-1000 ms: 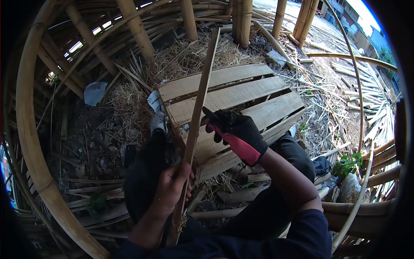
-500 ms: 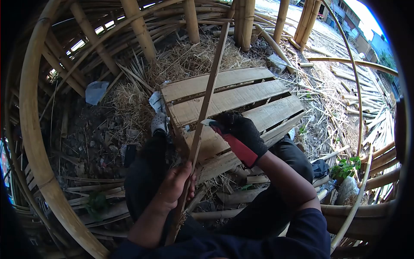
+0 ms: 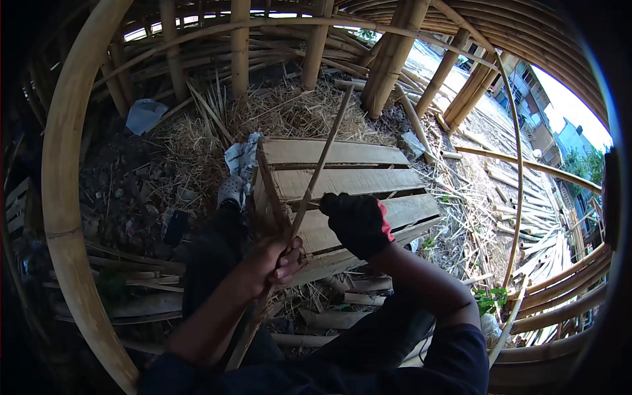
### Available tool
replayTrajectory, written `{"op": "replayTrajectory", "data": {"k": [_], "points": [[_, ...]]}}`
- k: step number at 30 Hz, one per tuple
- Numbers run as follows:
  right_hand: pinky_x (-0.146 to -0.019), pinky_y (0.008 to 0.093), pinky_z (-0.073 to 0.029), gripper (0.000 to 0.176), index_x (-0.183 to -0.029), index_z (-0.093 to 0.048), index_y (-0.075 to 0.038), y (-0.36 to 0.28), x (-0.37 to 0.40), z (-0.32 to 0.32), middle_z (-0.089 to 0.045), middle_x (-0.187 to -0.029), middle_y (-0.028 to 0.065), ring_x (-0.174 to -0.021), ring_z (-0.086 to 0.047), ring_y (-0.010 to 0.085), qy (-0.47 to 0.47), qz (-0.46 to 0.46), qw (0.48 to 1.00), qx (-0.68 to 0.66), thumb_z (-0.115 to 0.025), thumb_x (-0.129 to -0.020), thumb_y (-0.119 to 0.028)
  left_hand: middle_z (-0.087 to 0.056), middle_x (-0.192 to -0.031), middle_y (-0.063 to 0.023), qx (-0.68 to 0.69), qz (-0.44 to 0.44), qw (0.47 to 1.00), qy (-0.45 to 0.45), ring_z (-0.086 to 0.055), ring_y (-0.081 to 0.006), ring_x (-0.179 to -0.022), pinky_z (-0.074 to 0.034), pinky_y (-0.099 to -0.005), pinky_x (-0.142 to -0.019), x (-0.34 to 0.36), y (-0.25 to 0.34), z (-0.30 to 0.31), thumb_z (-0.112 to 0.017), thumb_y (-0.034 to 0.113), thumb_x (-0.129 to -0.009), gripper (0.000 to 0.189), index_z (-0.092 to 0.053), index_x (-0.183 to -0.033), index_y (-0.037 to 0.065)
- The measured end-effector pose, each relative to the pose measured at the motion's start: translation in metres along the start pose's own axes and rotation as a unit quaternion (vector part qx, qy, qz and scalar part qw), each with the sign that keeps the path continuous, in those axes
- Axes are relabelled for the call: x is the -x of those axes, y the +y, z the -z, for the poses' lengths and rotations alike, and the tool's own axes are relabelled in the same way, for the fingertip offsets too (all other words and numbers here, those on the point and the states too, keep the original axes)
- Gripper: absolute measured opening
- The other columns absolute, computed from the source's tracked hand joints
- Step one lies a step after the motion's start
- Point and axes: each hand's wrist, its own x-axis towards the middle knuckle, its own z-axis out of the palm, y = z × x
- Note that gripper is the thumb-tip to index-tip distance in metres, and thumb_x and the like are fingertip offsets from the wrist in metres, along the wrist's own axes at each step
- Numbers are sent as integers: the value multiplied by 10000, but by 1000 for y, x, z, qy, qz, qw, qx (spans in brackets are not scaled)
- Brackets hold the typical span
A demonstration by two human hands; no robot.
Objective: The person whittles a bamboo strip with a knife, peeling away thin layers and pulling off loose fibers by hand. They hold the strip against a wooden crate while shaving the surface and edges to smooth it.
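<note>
Left hand has its fingers clamped on the bamboo strip slanting up over the pallet, gloved right hand is fisted tight against it mid-strip, so I'd brace it low and push away from the legs.

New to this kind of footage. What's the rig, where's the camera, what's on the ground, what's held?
No machine here: one camera worn on a person's head, looking forward and down through a fisheye lens, so edges bend. Both hands are that person's own. The bare left hand grips a long thin bamboo strip that slants up and away. The right hand, gloved in black and red, is closed in a fist against the strip; anything inside it is hidden. Beneath lies a wooden pallet on ground strewn with straw and bamboo offcuts. Thick bamboo poles frame the view.
</note>
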Motion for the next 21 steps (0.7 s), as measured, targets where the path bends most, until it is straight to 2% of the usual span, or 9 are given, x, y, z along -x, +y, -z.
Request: {"op": "replayTrajectory", "data": {"k": [2, 3, 7, 10, 11, 12, 14, 17, 21], "points": [[-506, 385, -470, 84, -850, -579, -136, -21, 4, 7, -570, -694, 73, -592, -613, 266, 55, 11, 998, -36, -605, -783, -94, -361, -562, 69, -6, -13, 1000, -1, -345, -39, -401, -263, -215, -377, 1, -3, 2, -401, 410, -1048, 346, -475, -834, 147], [-484, 370, -464, 75, -846, -574, -144, -29, 4, 9, -568, -681, 60, -599, -620, 253, 3, 33, 999, 31, -609, -790, -109, -362, -562, 69, 4, -16, 1000, -3, -345, -38, -401, -257, -217, -373, 1, -5, 3, -401, 406, -1048, 342, -479, -838, 148], [-473, 353, -454, 30, -860, -584, -140, -8, -8, -8, -552, -659, 49, -602, -629, 248, -18, 14, 990, 141, -602, -837, -147, -363, -558, 69, 9, -22, 1000, 16, -338, -36, -402, -250, -223, -370, -6, -14, 9, -387, 411, -1052, 345, -483, -836, 160], [-468, 352, -446, 15, -863, -586, -147, -20, -5, -9, -543, -628, 26, -564, -620, 212, 114, 148, 982, -11, -595, -853, -153, -362, -555, 69, -29, -35, 999, 3, -327, -40, -401, -254, -227, -381, -7, -20, 9, -367, 424, -1056, 363, -477, -829, 162], [-469, 368, -430, 20, -870, -586, -159, -13, -10, -11, -561, -660, 26, -569, -612, 192, 46, 53, 998, -6, -586, -850, -163, -360, -554, 70, -22, -31, 999, 3, -326, -41, -402, -257, -227, -384, -7, -20, 9, -361, 420, -1058, 364, -474, -828, 161], [-452, 377, -387, 17, -863, -571, -155, 1, -17, -10, -528, -692, 19, -574, -581, 183, -31, 77, 991, 107, -566, -859, -171, -358, -552, 70, -16, -24, 1000, 3, -326, -42, -403, -260, -226, -386, -7, -19, 9, -354, 416, -1059, 365, -471, -827, 161], [-448, 362, -340, 30, -852, -551, -159, 1, -10, -23, -466, -703, -3, -586, -539, 157, 5, 108, 976, 187, -555, -858, -189, -356, -551, 70, -10, -24, 1000, 10, -323, -44, -404, -261, -225, -389, -9, -18, 8, -345, 406, -1061, 361, -467, -827, 159], [-458, 353, -328, 48, -837, -531, -161, -8, -13, -28, -410, -685, -25, -593, -519, 136, 65, 136, 939, 309, -564, -841, -196, -354, -550, 69, -15, -28, 999, 32, -316, -48, -405, -257, -227, -388, -15, -23, 10, -341, 398, -1061, 353, -462, -830, 159], [-469, 357, -328, 53, -834, -527, -155, -4, -22, -40, -432, -704, -9, -614, -524, 153, 50, 123, 947, 292, -567, -822, -189, -346, -553, 71, -17, -43, 998, 52, -307, -50, -403, -249, -233, -382, -20, -19, 14, -343, 417, -1056, 358, -457, -835, 159]]}}
